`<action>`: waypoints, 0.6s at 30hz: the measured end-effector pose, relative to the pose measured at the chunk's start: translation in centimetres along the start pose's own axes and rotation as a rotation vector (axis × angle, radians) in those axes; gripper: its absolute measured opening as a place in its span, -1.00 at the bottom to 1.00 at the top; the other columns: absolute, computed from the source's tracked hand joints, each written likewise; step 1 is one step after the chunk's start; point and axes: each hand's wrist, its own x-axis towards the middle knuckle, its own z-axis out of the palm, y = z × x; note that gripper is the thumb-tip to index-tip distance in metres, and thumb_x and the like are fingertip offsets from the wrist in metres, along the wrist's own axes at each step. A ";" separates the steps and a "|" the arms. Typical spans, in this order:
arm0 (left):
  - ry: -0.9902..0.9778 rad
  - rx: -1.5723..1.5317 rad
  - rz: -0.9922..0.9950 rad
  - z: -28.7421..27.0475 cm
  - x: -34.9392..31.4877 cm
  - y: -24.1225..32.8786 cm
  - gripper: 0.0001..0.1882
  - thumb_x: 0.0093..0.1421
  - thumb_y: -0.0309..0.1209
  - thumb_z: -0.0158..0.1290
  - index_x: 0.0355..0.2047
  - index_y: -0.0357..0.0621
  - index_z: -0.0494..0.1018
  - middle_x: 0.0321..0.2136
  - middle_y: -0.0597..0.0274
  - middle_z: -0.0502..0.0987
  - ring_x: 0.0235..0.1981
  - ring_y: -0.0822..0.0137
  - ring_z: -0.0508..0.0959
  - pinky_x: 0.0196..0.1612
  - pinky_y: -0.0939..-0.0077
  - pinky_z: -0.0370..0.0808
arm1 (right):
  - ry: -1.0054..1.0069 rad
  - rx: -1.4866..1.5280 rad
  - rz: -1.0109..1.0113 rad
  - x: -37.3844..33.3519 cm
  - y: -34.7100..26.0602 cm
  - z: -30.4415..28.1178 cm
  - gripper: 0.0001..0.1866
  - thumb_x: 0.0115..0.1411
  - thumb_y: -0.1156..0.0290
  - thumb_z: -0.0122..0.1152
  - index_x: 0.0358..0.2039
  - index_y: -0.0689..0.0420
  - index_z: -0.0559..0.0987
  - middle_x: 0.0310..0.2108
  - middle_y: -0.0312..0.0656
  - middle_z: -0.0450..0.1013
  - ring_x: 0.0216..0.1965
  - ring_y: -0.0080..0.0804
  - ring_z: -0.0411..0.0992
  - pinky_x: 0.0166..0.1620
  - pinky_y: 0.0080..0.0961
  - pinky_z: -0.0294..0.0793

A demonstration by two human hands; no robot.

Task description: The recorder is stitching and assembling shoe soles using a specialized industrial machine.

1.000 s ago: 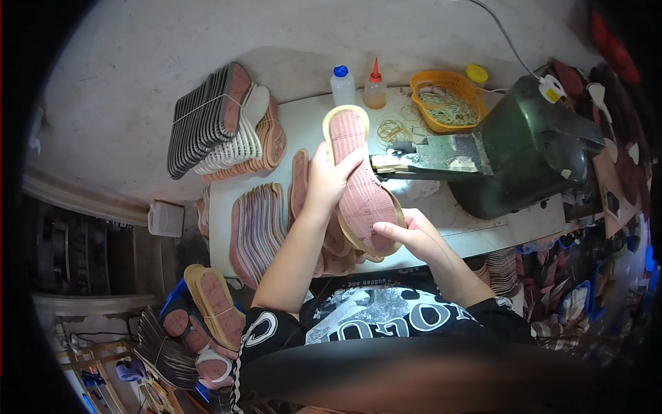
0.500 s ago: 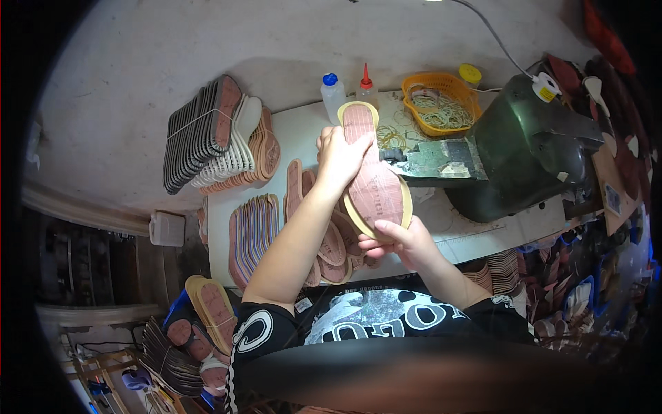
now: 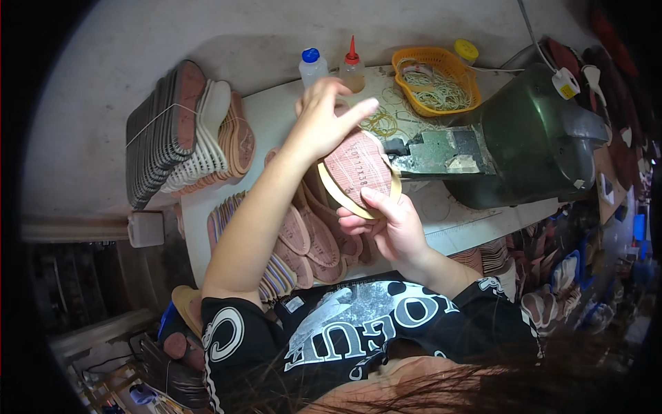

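A pinkish shoe insole [image 3: 355, 165] with a yellow layer showing round its edge is held up over the table, its broad end toward me. My right hand [image 3: 394, 224] grips that broad end, thumb on the pink face and fingers underneath. Over the narrow end is my left hand [image 3: 324, 121], thumb stretched out and fingers apart; it covers most of that end, and whether it touches cannot be told. Just right of the insole's edge is the small dark head of a green machine [image 3: 441, 153]. More pink insoles [image 3: 321, 238] lie on the table beneath.
Tied stacks of insoles [image 3: 165, 131] stand at the left. Behind are a blue-capped bottle [image 3: 313, 67], a red-tipped bottle [image 3: 352, 67] and an orange basket [image 3: 441, 103] of rubber bands. Loose bands [image 3: 381, 123] lie near the machine. A striped row of insoles [image 3: 224, 207] sits left.
My left hand has opened from its grip on the insole's narrow end. The insole has tilted and looks shorter, while my right hand keeps hold. The whole view has shifted.
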 end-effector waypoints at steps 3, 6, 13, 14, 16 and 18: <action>-0.771 -0.135 0.298 -1.2 1.5 -1.1 -0.49 -0.04 0.15 0.15 -0.30 0.00 0.54 -0.20 0.13 0.48 0.02 0.15 0.33 0.24 0.16 -0.04 | 0.016 -0.028 0.002 0.7 -0.2 -0.4 -0.64 0.26 0.27 0.06 -0.09 0.32 0.46 -0.31 0.00 0.54 -0.36 -0.33 0.57 -0.30 -0.51 0.57; -1.026 -0.014 0.255 -3.0 2.7 -1.2 -0.43 -0.10 0.15 0.20 -0.27 -0.05 0.51 -0.24 0.18 0.52 -0.05 0.24 0.40 0.12 0.24 0.19 | 0.062 -0.040 -0.051 1.2 0.1 0.7 -0.63 0.28 0.25 0.04 -0.09 0.32 0.46 -0.28 0.01 0.53 -0.34 -0.31 0.57 -0.28 -0.50 0.57; -1.251 -0.047 0.093 -3.3 5.0 0.0 -0.48 -0.04 0.02 0.26 -0.33 -0.19 0.43 -0.48 0.27 0.47 -0.39 0.43 0.41 -0.32 0.50 0.37 | 0.159 -0.034 0.017 1.2 -0.8 1.6 -0.59 0.31 0.17 0.01 -0.06 0.28 0.43 -0.23 0.07 0.51 -0.28 -0.26 0.56 -0.21 -0.46 0.58; -1.256 -0.047 0.100 -3.3 5.0 -0.1 -0.48 -0.04 0.02 0.26 -0.33 -0.19 0.43 -0.48 0.27 0.47 -0.39 0.43 0.41 -0.32 0.50 0.37 | 0.164 -0.032 0.010 1.3 -0.9 1.6 -0.59 0.31 0.17 0.01 -0.06 0.28 0.43 -0.23 0.07 0.51 -0.28 -0.26 0.56 -0.21 -0.46 0.58; -1.243 -0.131 0.075 -3.4 4.8 -0.3 -0.44 -0.05 0.06 0.24 -0.30 -0.20 0.47 -0.44 0.15 0.53 -0.37 0.34 0.50 -0.29 0.43 0.42 | 0.178 -0.053 0.013 1.3 -0.8 1.6 -0.59 0.31 0.16 0.00 -0.05 0.26 0.43 -0.24 0.08 0.51 -0.28 -0.25 0.56 -0.21 -0.47 0.57; -1.219 -0.100 0.053 -4.0 4.4 0.1 -0.45 -0.03 0.04 0.23 -0.31 -0.23 0.47 -0.45 0.12 0.53 -0.38 0.33 0.50 -0.30 0.42 0.42 | 0.176 -0.049 0.012 1.3 -0.8 1.5 -0.59 0.31 0.15 -0.01 -0.04 0.26 0.42 -0.24 0.07 0.51 -0.28 -0.25 0.56 -0.21 -0.47 0.57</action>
